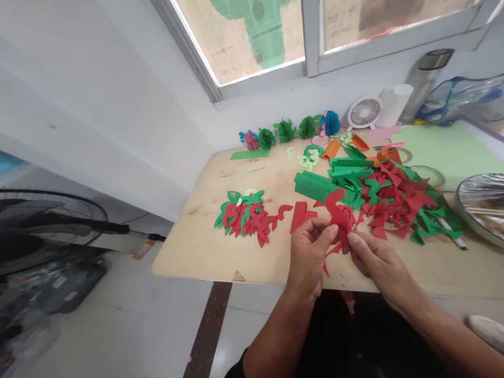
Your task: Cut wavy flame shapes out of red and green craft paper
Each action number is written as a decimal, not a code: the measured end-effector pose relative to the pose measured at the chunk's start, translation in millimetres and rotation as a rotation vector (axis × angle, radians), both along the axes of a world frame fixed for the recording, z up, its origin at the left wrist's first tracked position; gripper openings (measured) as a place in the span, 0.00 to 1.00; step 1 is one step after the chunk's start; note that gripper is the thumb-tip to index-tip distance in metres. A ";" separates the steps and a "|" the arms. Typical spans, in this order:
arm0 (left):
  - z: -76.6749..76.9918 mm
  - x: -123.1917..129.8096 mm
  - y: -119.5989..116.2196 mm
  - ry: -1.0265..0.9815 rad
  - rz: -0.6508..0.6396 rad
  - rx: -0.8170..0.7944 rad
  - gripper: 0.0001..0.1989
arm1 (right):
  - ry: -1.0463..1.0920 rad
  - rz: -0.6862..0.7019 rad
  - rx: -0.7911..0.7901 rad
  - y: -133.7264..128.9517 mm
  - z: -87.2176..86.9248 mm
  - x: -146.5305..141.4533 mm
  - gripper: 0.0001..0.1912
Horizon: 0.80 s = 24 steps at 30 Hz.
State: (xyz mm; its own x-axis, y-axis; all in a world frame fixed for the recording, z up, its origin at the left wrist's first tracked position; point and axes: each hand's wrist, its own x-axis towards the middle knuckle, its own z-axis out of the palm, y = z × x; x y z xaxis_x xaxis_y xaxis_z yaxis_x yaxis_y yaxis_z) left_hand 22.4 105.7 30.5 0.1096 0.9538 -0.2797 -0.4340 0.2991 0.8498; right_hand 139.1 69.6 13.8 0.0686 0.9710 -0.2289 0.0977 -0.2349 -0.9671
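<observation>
Near the front edge of the wooden table [189,247], a cut piece of red paper [336,202] is held up between both hands. My left hand [313,249] pinches its lower left part between thumb and fingers. On the right side, my right hand [374,257] has its fingertips closed on the paper's lower edge. Left of the hands lies a small pile of red and green cut shapes [248,218]. Folded red paper [298,215] sits just behind my left hand. A large heap of red and green scraps [397,199] spreads behind and right of my right hand.
Paper honeycomb figures [286,131] line the wall beside a small white fan [365,112] and a bottle [427,84]. Folded green strips [315,185] lie mid-table. At the right are a covered bowl [482,202] and a marker [452,233]. A floor fan [47,226] stands left.
</observation>
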 end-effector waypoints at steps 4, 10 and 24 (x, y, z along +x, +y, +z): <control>0.4 1.0 0.2 -0.015 0.013 0.005 0.06 | -0.032 0.008 0.019 0.2 -0.3 0.3 0.22; -4.0 1.9 -0.9 -0.046 0.026 -0.026 0.08 | -0.058 -0.003 0.046 1.4 -3.8 -0.1 0.22; -10.6 -9.0 2.0 -0.089 0.040 -0.043 0.07 | 0.038 -0.017 0.006 -0.4 -6.3 1.7 0.21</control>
State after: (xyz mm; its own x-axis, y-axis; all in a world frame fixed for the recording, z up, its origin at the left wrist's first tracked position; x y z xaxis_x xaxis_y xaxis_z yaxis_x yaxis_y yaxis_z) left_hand 13.4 107.7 19.8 0.0975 0.9454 -0.3109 -0.5194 0.3148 0.7944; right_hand 140.8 69.2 7.5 0.0768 0.9712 -0.2257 0.0564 -0.2303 -0.9715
